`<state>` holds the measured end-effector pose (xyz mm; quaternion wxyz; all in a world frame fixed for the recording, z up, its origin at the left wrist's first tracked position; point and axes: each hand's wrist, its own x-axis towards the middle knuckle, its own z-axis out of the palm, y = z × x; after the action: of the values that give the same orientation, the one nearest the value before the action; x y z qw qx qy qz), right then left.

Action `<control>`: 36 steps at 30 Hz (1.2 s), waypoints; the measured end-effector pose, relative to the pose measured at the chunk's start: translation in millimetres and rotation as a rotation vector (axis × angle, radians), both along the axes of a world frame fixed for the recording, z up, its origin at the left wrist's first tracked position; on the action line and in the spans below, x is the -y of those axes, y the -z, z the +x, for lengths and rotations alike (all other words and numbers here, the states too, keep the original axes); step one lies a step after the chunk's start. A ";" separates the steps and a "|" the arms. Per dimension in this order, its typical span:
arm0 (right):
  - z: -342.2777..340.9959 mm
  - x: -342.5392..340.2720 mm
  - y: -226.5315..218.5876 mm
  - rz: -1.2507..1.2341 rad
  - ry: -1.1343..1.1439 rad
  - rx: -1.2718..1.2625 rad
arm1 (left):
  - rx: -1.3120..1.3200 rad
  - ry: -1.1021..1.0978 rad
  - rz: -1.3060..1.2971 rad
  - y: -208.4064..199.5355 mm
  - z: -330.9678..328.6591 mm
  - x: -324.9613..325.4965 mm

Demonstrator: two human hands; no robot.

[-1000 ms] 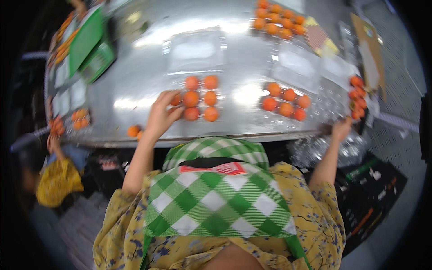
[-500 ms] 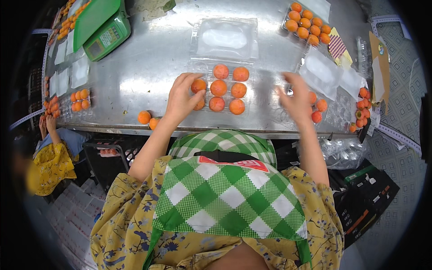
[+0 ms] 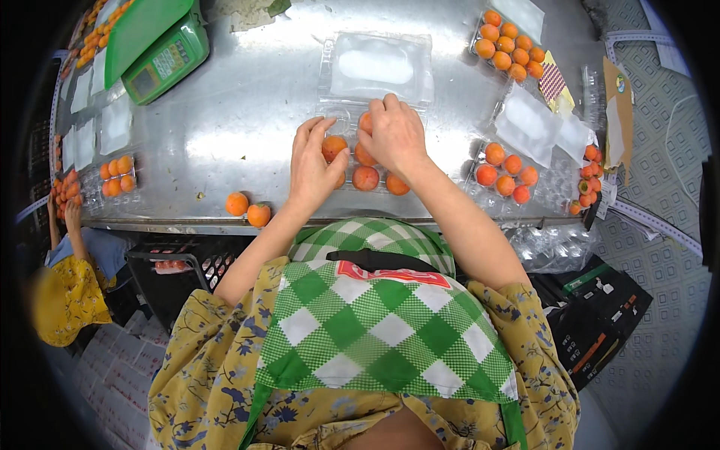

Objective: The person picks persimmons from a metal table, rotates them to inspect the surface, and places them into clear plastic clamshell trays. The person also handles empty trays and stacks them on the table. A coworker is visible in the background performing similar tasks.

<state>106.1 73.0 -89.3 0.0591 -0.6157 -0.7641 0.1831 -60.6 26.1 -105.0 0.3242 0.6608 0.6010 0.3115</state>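
Observation:
A clear plastic tray (image 3: 352, 112) of orange persimmons (image 3: 365, 178) lies in front of me on the metal table, its lid folded back on the far side. My left hand (image 3: 310, 161) is at the tray's left edge, thumb and fingers curled around a persimmon (image 3: 334, 148). Over the upper right of the tray, my right hand (image 3: 396, 135) bends its fingers downward. It hides several of the fruits, and whatever lies under its fingertips is out of sight. The thumb is close to a persimmon (image 3: 364, 155) in the middle of the tray.
Two loose persimmons (image 3: 247, 210) lie by the table's front edge. Further right are a part-filled tray (image 3: 480, 163) and a full one (image 3: 475, 37). A green scale (image 3: 169, 67) stands far left. Another person's hands (image 3: 73, 217) touch fruit at the left. A black crate (image 3: 161, 262) sits below.
My right hand has swung left from the right-hand fruit tray to the tray in front of me. My left hand stays at that tray's left side. The whole view has shifted slightly.

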 end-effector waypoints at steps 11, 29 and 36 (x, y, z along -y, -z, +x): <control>-9.6 -1.8 2.1 -0.060 0.160 -0.100 | 0.098 -0.007 -0.038 6.8 1.4 1.4; -10.8 -5.0 2.6 -0.100 0.159 -0.068 | 0.131 0.018 -0.036 9.7 1.0 3.1; 60.8 -10.5 -19.0 -0.045 -0.041 -0.294 | 0.195 -0.006 -0.070 0.4 -6.0 1.3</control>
<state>166.9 83.5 -70.4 0.1528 -0.5678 -0.7552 0.2898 -66.6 24.8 -105.4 0.4032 0.6137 0.5791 0.3541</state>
